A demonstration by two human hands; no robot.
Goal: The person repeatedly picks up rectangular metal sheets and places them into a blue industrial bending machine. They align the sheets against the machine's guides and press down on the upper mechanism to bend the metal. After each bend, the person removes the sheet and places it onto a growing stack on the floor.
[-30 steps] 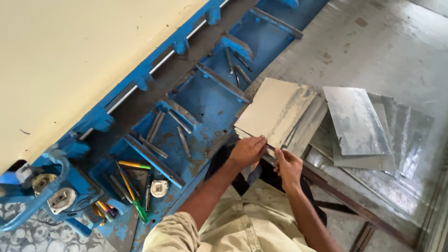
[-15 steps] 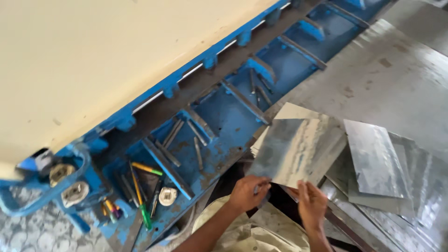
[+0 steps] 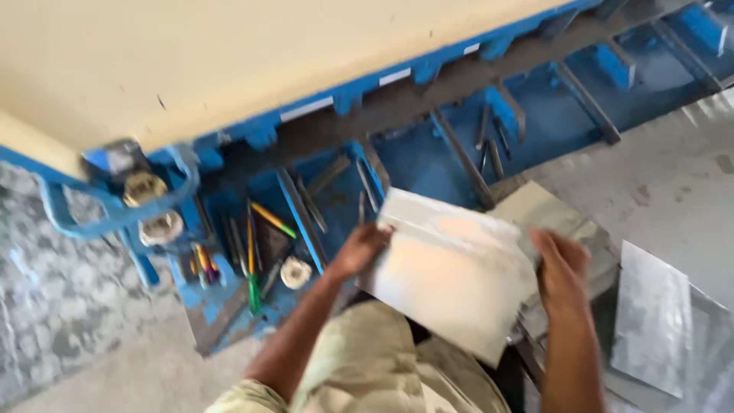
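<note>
Holding a rectangular metal sheet between both hands is the step shown; only the head view is available, and it is motion-blurred

Head view:
- Left hand: grip pinched on the left edge of the metal sheet, thumb side on top. The fingers beneath are hidden by the sheet
- Right hand: grip closed over the right edge of the same sheet, fingers curled on the upper face
- Position of the sheet: lifted and tilted, in front of the person's lap, just short of the blue machine bed. Its far edge points toward the dark slot under the cream-coloured machine cover
- Below and to the right of the held sheet lies a stack of sheets; further right, a loose sheet rests on the grey floor
- Left of the hands, a blue tray holds pencils and hand tools and a small white roll

Judgement: the sheet appears to be in transfer from the stack toward the machine bed. The next move would call for levelling the sheet, squaring its far edge to the slot, and keeping both grips near the rear edge, clear of the clamping line. Sheet edges may be sharp
</note>
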